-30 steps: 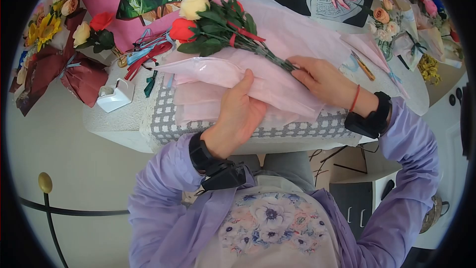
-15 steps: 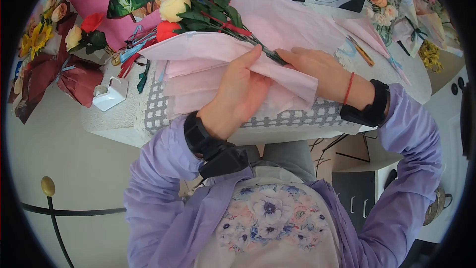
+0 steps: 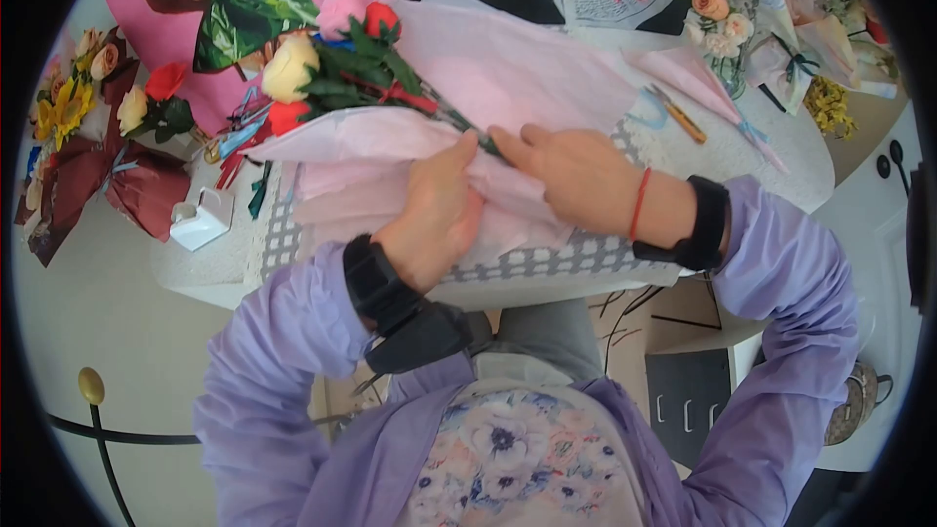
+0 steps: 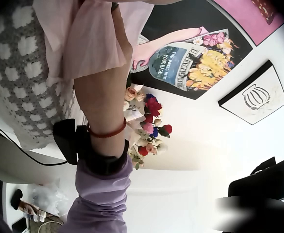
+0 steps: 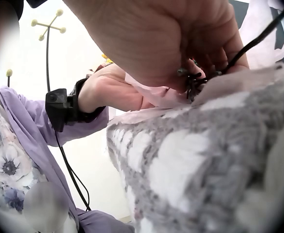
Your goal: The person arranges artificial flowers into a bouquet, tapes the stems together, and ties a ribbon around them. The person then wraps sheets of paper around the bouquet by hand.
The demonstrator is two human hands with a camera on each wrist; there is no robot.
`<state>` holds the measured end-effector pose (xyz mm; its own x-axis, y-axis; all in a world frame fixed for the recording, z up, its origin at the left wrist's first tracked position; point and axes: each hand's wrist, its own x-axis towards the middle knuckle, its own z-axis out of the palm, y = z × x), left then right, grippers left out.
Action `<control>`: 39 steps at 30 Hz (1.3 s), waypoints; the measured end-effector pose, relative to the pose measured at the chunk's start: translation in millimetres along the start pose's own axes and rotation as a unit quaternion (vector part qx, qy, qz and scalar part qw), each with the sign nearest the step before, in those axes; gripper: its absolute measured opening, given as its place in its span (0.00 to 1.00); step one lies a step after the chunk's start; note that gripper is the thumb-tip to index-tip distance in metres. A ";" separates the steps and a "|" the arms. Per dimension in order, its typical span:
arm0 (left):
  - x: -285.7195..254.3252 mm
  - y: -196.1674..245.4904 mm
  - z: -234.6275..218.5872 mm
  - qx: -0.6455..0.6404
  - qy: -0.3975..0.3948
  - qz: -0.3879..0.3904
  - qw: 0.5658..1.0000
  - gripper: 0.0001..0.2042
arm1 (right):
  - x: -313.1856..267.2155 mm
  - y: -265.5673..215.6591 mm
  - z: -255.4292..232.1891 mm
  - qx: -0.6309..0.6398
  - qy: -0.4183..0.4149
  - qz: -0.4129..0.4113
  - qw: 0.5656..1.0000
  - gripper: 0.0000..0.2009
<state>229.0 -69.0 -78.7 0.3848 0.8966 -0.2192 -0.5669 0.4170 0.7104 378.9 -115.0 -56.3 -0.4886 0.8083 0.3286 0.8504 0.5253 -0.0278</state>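
Observation:
A bouquet of artificial roses point(image 3: 353, 68), with cream, pink and red heads, lies slanted on sheets of pink wrapping paper point(image 3: 508, 54). A red ribbon point(image 3: 410, 98) is tied round its stems. My left hand point(image 3: 436, 197) grips the folded near edge of the paper, its thumb on top close to the stems. The right hand point(image 3: 586, 181) pinches the lower stems, fingertips just beside the left thumb. In the right wrist view the dark stem ends point(image 5: 194, 86) show under the curled right fingers. Paper hides part of the stems.
A white tape dispenser point(image 3: 202, 220) stands at the table's left, near loose ribbons point(image 3: 234, 141). Wrapped bouquets sit at both sides, one in dark red paper point(image 3: 146, 185). An orange-handled tool point(image 3: 683, 119) lies right of the paper. A grey-and-white checked cloth point(image 3: 547, 254) lies underneath.
The left hand has brought the near paper edge up against the stems, and its thumb now presses on the fold. The right hand has shifted along the stems, closer to the left.

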 end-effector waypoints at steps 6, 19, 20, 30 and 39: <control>-1.6 2.2 5.2 0.052 0.021 0.016 0.998 0.11 | 1.2 1.4 -2.8 0.018 -0.025 0.006 1.000 0.26; -7.0 4.9 5.9 0.059 0.013 0.018 0.998 0.12 | 46.0 142.6 -2.5 0.202 0.013 0.285 0.937 0.37; -6.5 7.2 6.8 0.055 0.011 0.025 0.998 0.12 | 50.7 140.7 -1.1 0.176 0.027 0.279 0.944 0.36; -11.2 5.9 5.5 0.035 -0.011 0.014 0.999 0.12 | 60.9 99.1 -47.4 0.349 0.001 0.179 0.920 0.08; -28.4 15.4 10.7 0.053 -0.047 0.067 0.995 0.13 | 41.8 56.2 -42.8 0.668 0.049 0.305 0.677 0.23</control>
<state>217.1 -89.7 -54.4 0.3805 0.9229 -0.0581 -0.5392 0.2725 0.7969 414.5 -63.0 -3.7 -0.0549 0.9961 -0.0690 -0.0793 -0.0732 -0.9942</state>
